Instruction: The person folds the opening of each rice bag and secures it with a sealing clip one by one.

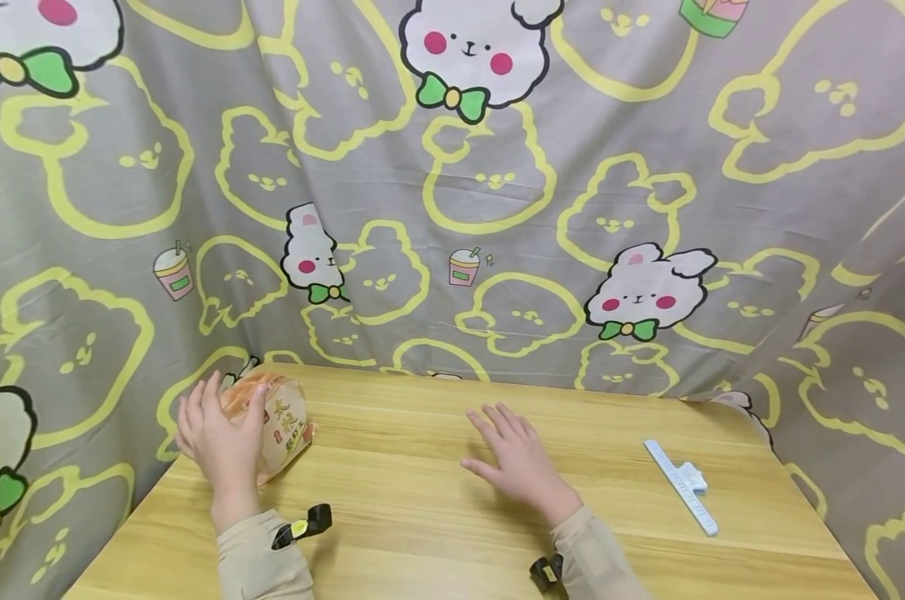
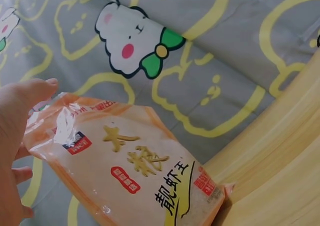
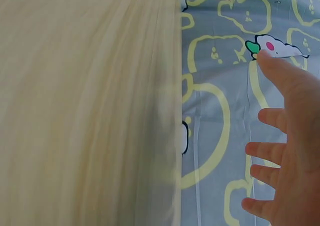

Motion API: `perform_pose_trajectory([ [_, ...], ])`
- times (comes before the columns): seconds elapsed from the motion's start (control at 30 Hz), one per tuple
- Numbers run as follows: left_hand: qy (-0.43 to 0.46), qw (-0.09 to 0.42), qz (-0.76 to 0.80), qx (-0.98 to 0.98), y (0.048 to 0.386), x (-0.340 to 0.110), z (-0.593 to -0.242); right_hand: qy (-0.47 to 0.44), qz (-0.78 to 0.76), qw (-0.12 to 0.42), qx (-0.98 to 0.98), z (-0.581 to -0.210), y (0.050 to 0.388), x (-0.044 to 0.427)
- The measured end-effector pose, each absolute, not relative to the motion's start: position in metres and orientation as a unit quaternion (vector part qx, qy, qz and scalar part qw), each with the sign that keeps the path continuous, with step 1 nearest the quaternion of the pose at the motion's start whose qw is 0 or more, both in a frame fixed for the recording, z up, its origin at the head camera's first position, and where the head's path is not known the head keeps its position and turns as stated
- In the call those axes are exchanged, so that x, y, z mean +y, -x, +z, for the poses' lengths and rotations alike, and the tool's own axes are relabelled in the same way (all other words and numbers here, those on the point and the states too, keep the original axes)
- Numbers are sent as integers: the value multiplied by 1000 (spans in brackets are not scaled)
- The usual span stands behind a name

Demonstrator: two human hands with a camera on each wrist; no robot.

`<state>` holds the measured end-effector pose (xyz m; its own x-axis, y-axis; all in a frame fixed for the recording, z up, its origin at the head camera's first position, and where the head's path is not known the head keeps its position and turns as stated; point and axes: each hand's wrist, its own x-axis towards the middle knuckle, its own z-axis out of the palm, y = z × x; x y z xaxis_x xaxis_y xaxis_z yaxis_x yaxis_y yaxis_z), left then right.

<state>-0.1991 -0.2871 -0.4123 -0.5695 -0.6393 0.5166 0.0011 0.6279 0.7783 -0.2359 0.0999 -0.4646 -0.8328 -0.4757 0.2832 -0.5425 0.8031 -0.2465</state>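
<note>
Tilted bag [image 1: 289, 423] near worktop's [image 1: 422, 517] far-left corner | left hand [image 1: 223, 437] about its top, clamped or not: cannot tell | right hand [image 1: 523, 462] empty, fingers apart | full, even pinch should steady it

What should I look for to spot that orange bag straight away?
Start with the wooden table in front of the patterned curtain. At its far-left corner, by the person's left hand, is the bag. It is orange and cream with gold lettering, unlike the slim pale-blue clip on the right.
</note>
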Motion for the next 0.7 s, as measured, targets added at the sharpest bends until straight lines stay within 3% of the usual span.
perform_pose_trajectory([
  [0.7, -208, 438, -409, -773, 206, -292, -424, -297, 193, 70, -933, -456, 246, 68],
])
